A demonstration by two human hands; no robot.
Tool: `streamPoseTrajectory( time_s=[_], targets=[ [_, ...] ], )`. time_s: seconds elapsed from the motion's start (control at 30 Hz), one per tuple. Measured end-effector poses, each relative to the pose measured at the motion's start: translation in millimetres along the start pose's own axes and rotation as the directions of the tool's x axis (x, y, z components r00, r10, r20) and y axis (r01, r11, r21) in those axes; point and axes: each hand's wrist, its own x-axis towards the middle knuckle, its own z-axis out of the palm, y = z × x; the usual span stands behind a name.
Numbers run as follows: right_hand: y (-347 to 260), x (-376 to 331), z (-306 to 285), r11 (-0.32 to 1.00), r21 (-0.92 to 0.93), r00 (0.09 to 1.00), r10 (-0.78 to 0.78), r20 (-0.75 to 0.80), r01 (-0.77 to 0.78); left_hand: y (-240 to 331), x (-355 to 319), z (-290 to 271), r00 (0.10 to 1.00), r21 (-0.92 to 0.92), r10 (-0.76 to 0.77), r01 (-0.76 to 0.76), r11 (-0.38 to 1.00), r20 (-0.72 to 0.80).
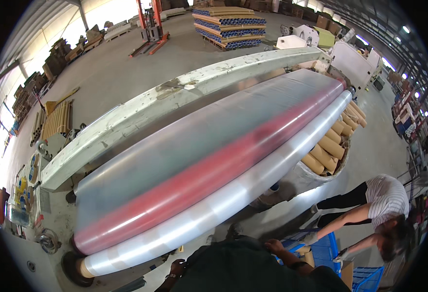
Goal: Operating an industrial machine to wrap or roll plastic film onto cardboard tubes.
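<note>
In front of me lies a long roll of clear plastic film on a core, with a dark round end at the left. Directly behind it, a red roller runs the full width, under a wide translucent sheet. My left hand is low beside my dark shirt, near the film roll and apart from it. My right hand is close to the other side of my body, by a blue crate. Both hands are small and partly shadowed; I see nothing held, and their finger positions are unclear.
A pale machine beam spans behind the sheet. At the right, a co-worker bends over the blue crates with gloved hands. A large bin of cardboard tubes stands beyond the roll. Stacked tubes and a red lift stand farther back.
</note>
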Motion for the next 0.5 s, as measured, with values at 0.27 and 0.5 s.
streamPoseTrajectory(
  time_s=[0.27,0.5],
  targets=[
    [9.3,45.6,-43.6,0.849,-0.264,0.860,-0.498,-0.114,0.457,2.3,39.6,31.1,0.971,0.100,0.235,-0.237,0.966,0.036],
    [32.2,56.8,-60.1,0.710,-0.466,0.815,-0.578,0.042,0.528,-15.8,68.3,40.6,0.940,0.294,0.336,-0.338,0.894,0.058]
  ],
)
